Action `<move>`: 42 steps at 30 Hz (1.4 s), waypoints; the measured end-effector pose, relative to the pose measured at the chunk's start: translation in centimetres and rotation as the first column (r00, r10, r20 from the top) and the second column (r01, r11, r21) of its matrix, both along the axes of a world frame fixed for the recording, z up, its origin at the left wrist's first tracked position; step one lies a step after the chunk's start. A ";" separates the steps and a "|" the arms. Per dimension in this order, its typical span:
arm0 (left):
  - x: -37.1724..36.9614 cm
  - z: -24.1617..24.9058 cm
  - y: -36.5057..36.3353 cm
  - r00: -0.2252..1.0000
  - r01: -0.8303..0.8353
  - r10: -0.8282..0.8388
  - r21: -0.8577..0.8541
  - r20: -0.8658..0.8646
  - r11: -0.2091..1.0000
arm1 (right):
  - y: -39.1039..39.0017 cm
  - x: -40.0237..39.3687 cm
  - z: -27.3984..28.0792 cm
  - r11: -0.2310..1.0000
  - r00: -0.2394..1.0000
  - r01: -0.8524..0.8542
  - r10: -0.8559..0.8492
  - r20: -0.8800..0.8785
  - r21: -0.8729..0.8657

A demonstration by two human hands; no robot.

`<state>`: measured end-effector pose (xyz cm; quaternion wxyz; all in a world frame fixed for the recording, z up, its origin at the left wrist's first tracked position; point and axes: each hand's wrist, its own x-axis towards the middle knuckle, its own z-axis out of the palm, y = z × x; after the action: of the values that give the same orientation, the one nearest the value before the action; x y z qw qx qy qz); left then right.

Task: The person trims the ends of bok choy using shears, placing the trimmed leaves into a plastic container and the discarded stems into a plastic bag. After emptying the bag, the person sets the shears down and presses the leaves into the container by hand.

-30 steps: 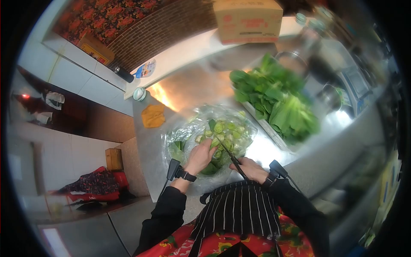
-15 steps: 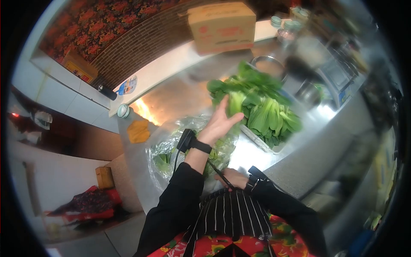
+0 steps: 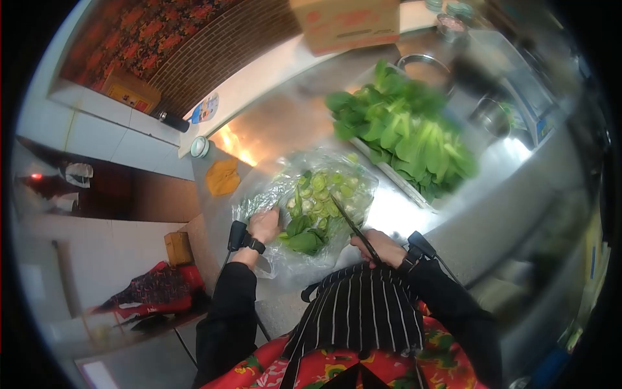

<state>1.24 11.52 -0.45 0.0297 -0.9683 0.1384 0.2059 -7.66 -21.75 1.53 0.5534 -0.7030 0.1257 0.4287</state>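
My left hand (image 3: 264,225) is at the left side of a clear plastic bag (image 3: 259,192), its fingers closed; what they hold, if anything, is hidden. On the bag lie cut green stem ends (image 3: 317,194) and loose leaves (image 3: 304,241). My right hand (image 3: 382,248), near the apron, grips a dark knife (image 3: 355,228) whose blade points up and left over the cuttings. Beyond the bag, to the right, leafy greens (image 3: 408,133) are heaped on a pale tray (image 3: 392,172).
A cardboard box (image 3: 350,24) stands at the back. Left on the metal counter are an orange cloth (image 3: 222,177) and a small bowl (image 3: 199,146). Metal bowls (image 3: 491,117) and a scale (image 3: 534,123) stand at the right.
My left hand has moved from the heaped greens down and left to the bag's side, and its spread fingers have closed. The right hand still holds the knife. The camera view has shifted.
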 end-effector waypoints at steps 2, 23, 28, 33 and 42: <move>0.0 0.9 -0.6 0.973 -0.071 0.135 0.315 -0.185 0.946 | 0.1 0.3 0.8 0.998 0.998 -0.065 0.065 0.002 -0.013; 2.7 6.6 4.1 0.973 0.224 -0.217 -0.101 0.072 0.969 | -0.5 -1.2 -0.2 1.000 1.000 -0.028 0.028 0.011 0.011; 1.3 3.8 -1.8 0.985 -0.098 0.079 -0.119 -0.156 0.988 | -0.2 -1.0 -0.2 0.999 0.999 -0.047 0.047 0.026 -0.008; -0.5 0.9 -4.7 0.997 0.043 -0.054 -0.191 -0.056 0.981 | -0.4 -0.9 0.2 0.983 0.972 -0.135 0.155 0.174 -0.120; -1.3 2.5 -5.5 0.972 -0.211 0.234 -0.366 0.020 0.906 | -0.1 -0.9 2.3 0.983 0.974 -0.103 0.131 0.185 -0.154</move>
<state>-0.07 6.05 2.08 -0.1681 -0.9726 0.0614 0.1483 -8.56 -21.84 3.87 0.4847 -0.7857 0.0601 0.3797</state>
